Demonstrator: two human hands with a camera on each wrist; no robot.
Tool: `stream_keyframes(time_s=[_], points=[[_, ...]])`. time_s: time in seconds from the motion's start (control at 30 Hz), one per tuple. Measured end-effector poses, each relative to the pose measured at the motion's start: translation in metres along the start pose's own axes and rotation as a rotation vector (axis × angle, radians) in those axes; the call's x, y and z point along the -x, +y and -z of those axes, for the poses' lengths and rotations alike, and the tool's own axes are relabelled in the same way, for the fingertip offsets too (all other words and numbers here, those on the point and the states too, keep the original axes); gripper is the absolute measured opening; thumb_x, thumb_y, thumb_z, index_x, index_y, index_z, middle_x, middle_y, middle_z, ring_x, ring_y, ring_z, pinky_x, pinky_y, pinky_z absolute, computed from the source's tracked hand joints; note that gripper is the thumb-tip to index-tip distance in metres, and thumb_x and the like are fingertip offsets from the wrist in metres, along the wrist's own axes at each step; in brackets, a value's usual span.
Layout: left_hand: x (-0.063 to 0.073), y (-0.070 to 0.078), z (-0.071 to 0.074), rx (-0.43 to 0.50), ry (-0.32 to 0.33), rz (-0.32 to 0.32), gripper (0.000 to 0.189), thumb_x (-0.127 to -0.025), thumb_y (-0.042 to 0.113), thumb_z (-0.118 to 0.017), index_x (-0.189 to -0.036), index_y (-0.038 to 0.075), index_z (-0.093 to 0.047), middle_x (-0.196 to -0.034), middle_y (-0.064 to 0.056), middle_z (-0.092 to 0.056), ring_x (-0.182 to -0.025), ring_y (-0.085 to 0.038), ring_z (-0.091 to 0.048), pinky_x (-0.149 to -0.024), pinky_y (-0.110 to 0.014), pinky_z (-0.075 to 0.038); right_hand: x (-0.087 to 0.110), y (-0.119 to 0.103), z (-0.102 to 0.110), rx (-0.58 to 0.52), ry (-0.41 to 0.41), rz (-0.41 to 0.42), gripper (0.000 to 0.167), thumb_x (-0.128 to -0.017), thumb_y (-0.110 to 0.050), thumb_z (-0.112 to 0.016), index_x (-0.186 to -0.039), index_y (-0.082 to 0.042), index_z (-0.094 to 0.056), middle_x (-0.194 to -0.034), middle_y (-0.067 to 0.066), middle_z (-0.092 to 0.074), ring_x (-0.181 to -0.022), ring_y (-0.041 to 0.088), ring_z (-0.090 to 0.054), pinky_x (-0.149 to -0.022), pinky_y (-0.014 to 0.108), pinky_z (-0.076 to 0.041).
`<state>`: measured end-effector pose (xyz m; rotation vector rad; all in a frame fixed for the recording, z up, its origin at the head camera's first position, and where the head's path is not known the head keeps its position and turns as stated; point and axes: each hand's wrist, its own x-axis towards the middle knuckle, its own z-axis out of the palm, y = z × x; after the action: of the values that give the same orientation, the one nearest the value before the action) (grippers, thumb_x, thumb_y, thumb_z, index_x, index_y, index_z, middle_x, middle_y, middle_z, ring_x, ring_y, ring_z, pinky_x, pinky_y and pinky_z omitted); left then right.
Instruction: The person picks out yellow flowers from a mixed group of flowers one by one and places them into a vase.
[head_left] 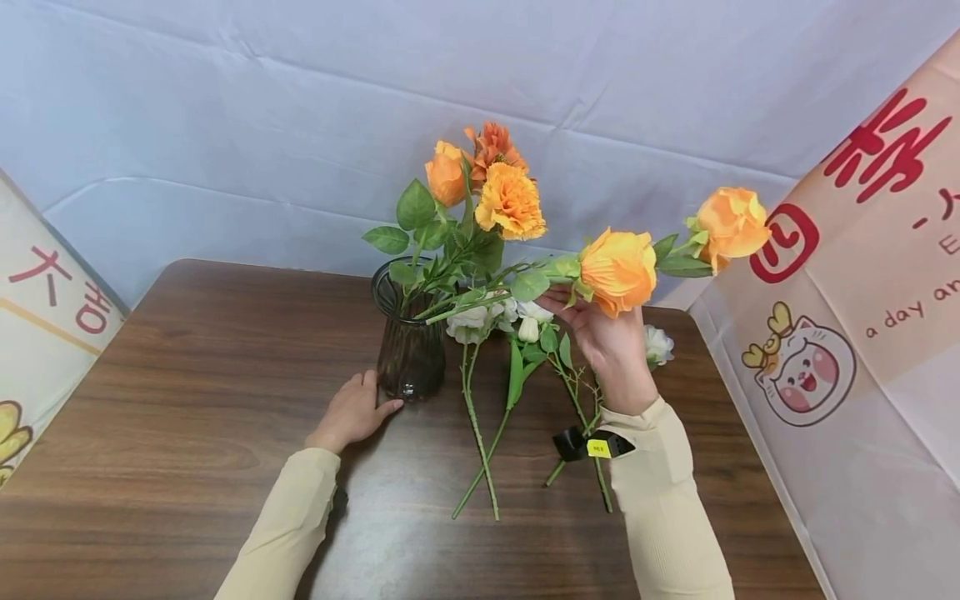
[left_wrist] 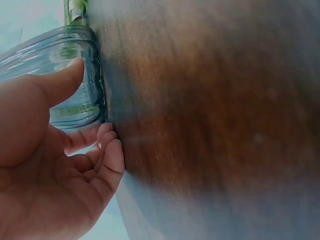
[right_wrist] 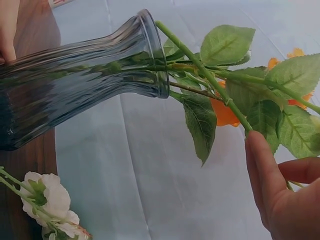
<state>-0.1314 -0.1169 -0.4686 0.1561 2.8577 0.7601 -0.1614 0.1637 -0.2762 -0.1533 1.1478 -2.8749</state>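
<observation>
A dark ribbed glass vase (head_left: 411,358) stands on the table, holding an orange rose (head_left: 447,173), a yellow-orange carnation (head_left: 512,201) and a rust-coloured flower (head_left: 497,150). My left hand (head_left: 352,412) rests on the tabletop at the vase's base, thumb by its front and fingers relaxed. To the right, my right hand (head_left: 600,337) pinches a green rose stem (right_wrist: 232,106) between thumb and fingers. Orange rose heads (head_left: 618,271) spread rightward above that hand. The stem slants leftward, its cut end right at the vase's rim (right_wrist: 154,55).
White flowers (head_left: 471,321) with long green stems lie on the wooden table (head_left: 187,400) right of the vase. Another white flower (head_left: 658,345) shows behind my right wrist. A pale cloth wall (head_left: 300,125) rises behind the table, and a printed banner (head_left: 885,275) hangs at the right.
</observation>
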Motion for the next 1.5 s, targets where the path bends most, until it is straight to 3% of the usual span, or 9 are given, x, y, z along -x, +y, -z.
stream_keyframes(time_s=[0.27, 0.53, 0.73, 1.07, 1.5], points=[[0.000, -0.001, 0.000, -0.002, -0.001, 0.000, 0.060, -0.088, 0.037, -0.058, -0.120, -0.011, -0.040, -0.109, -0.028, -0.048, -0.104, -0.042, -0.048, -0.087, -0.050, -0.039, 0.000, 0.005, -0.002, 0.053, 0.006, 0.049, 0.031, -0.090, 0.015, -0.037, -0.106, -0.009, -0.048, -0.086, 0.016, -0.047, -0.069, 0.032, -0.058, -0.073, 0.046, -0.052], [0.000, 0.000, 0.002, 0.000, -0.010, 0.009, 0.061, -0.089, 0.037, -0.057, -0.121, -0.011, -0.039, -0.111, -0.029, -0.047, -0.105, -0.042, -0.047, -0.088, -0.050, -0.039, -0.003, 0.011, -0.003, 0.113, -0.016, 0.098, 0.021, -0.088, 0.010, -0.050, -0.106, -0.002, -0.048, -0.077, 0.017, -0.054, -0.071, 0.031, -0.061, -0.074, 0.047, -0.051], [0.000, 0.001, 0.003, 0.004, -0.014, 0.021, 0.062, -0.089, 0.037, -0.057, -0.123, -0.011, -0.038, -0.115, -0.030, -0.046, -0.109, -0.043, -0.045, -0.091, -0.050, -0.037, -0.007, 0.014, -0.005, 0.173, -0.036, 0.155, 0.016, -0.090, 0.006, -0.049, -0.104, -0.003, -0.049, -0.073, 0.014, -0.051, -0.067, 0.031, -0.062, -0.075, 0.047, -0.050], [0.000, 0.001, 0.003, -0.001, -0.011, 0.011, 0.060, -0.089, 0.037, -0.057, -0.121, -0.011, -0.038, -0.113, -0.030, -0.046, -0.106, -0.043, -0.046, -0.089, -0.050, -0.038, -0.012, 0.020, -0.007, 0.220, -0.035, 0.206, 0.031, -0.087, 0.018, -0.042, -0.110, -0.002, -0.049, -0.071, 0.015, -0.052, -0.066, 0.031, -0.063, -0.074, 0.049, -0.050], [0.000, 0.000, 0.001, 0.001, -0.010, 0.001, 0.061, -0.089, 0.037, -0.057, -0.121, -0.011, -0.038, -0.111, -0.030, -0.047, -0.105, -0.043, -0.046, -0.088, -0.050, -0.038, -0.016, 0.025, -0.014, 0.421, -0.186, 0.216, 0.025, -0.088, 0.014, -0.044, -0.102, -0.004, -0.056, -0.074, 0.013, -0.056, -0.072, 0.030, -0.065, -0.076, 0.048, -0.050]])
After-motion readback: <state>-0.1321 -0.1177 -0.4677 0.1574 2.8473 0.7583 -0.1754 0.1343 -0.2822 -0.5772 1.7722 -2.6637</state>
